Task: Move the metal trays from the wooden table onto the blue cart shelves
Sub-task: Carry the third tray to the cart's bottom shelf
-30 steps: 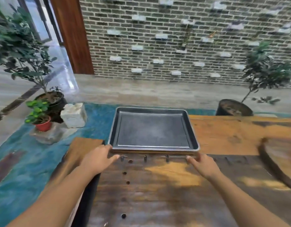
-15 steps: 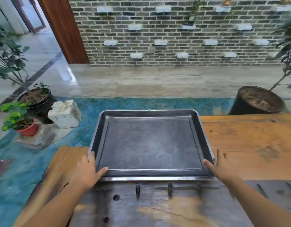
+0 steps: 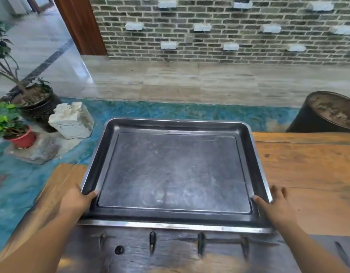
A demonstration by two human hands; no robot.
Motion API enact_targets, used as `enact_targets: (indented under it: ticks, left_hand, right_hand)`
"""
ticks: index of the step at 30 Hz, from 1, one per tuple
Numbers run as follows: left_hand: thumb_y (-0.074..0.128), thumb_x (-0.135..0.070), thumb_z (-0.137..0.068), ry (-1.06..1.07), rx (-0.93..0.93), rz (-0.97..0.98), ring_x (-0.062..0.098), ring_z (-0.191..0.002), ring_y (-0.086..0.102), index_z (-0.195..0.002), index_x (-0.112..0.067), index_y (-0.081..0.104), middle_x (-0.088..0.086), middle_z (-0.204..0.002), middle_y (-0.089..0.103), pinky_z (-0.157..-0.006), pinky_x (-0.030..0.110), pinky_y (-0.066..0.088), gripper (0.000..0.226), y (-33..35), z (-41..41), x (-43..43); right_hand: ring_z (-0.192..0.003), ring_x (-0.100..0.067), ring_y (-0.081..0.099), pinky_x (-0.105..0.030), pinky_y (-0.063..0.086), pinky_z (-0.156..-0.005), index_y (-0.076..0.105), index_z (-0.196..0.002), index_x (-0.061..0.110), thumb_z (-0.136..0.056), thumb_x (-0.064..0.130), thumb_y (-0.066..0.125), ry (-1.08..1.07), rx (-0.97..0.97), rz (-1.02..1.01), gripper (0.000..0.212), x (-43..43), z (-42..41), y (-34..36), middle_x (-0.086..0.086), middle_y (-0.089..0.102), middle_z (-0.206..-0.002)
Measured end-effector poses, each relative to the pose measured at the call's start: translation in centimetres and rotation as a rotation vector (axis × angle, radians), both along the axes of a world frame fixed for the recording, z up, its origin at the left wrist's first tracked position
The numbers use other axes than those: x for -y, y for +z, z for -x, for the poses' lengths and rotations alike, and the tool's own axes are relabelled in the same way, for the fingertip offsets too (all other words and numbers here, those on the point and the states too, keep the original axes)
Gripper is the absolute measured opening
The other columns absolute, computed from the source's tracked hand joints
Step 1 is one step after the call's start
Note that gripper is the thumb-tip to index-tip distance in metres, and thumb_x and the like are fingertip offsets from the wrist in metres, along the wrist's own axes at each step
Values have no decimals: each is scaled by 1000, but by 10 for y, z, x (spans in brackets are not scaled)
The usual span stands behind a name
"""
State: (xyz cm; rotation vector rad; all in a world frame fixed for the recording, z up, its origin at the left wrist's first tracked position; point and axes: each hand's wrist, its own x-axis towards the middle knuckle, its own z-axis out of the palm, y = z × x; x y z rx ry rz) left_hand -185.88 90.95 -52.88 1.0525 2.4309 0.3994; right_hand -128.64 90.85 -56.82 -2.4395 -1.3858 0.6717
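A large rectangular metal tray (image 3: pixel 175 170) with a dull grey floor and a shiny rim lies at the left end of the wooden table (image 3: pixel 312 174). My left hand (image 3: pixel 75 201) grips its near left corner, thumb over the rim and inside the tray. At the near right corner my right hand (image 3: pixel 276 205) holds the rim the same way, thumb inside and fingers spread along the outer side. The tray is empty. No blue cart is in view.
Dark slots and a round hole mark the table's near plank (image 3: pixel 170 251). Beyond the table's left end stand a pale stone block (image 3: pixel 71 121), a red potted plant (image 3: pixel 16 133) and a larger dark pot (image 3: pixel 38 99). A big dark planter (image 3: pixel 327 113) stands far right before a brick wall.
The view has closed in on the tray. Both hands went from the tray's near edge to its near corners, and the thumbs now hook over the rim.
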Motion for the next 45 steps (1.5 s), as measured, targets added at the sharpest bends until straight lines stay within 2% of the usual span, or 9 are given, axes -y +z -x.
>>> enact_targets:
  ticks: [2,5,10,20,25,29,37,42,45]
  left_hand:
    - [75,-25,-84,30,10,15,42,-86,61,-101,6,62,29,-92,67,-66,39,38,37,-4,0,2]
    - [74,-24,-85,39,86,29,37,-76,59,-89,5,62,25,-84,66,-65,38,39,31,0,1,9]
    - [74,-7,-83,26,223,-74,28,-74,65,-98,-3,67,17,-87,71,-71,39,49,17,20,18,51]
    - [68,3,-85,188,353,-179,29,-76,69,-98,-17,68,9,-89,74,-77,42,52,24,120,109,215]
    - [65,4,-87,325,418,-301,27,-72,70,-96,-19,68,2,-79,76,-72,38,54,25,191,159,346]
    - [61,10,-88,439,425,-371,16,-54,67,-95,-14,65,0,-67,73,-51,27,52,25,233,195,470]
    - [66,9,-82,687,283,-446,35,-86,69,-102,-12,64,14,-93,72,-82,45,53,29,284,235,752]
    - [66,14,-79,953,193,-489,28,-67,63,-99,-2,64,12,-79,71,-62,36,48,26,286,225,904]
    - [66,14,-79,1127,180,-520,30,-75,63,-105,-3,62,17,-91,70,-69,38,49,31,288,202,988]
  right_hand:
    - [-136,-35,26,-51,34,-107,54,-127,23,-79,45,72,43,20,59,56,-5,-2,-1,-22,46,-128]
    - [-125,-41,34,-50,33,-105,64,-104,5,-82,26,71,70,16,45,31,-8,-5,3,-22,47,-109]
    - [-85,-31,67,-41,52,-80,69,-97,10,-78,3,72,55,-253,-85,20,12,6,35,-11,71,-90]
    - [-63,-9,61,-21,43,-50,63,-93,12,-83,-5,66,165,-442,-126,20,65,106,139,0,69,-75]
    - [-63,-30,65,-32,50,-57,64,-98,7,-83,-6,65,283,-507,-96,20,114,182,210,-19,70,-79]
    - [-60,-25,61,-30,45,-55,64,-99,1,-81,-13,63,433,-551,-120,23,171,258,258,-12,67,-73]
    - [-67,-29,60,-36,47,-64,64,-99,4,-81,-16,59,754,-678,-36,27,293,438,319,-19,67,-81]
    - [-64,-26,62,-32,49,-61,67,-95,7,-79,-13,61,988,-682,-1,26,370,551,336,-16,69,-77]
    - [-65,-29,60,-36,49,-62,63,-96,5,-81,-14,58,1155,-693,84,25,422,619,338,-17,66,-77]
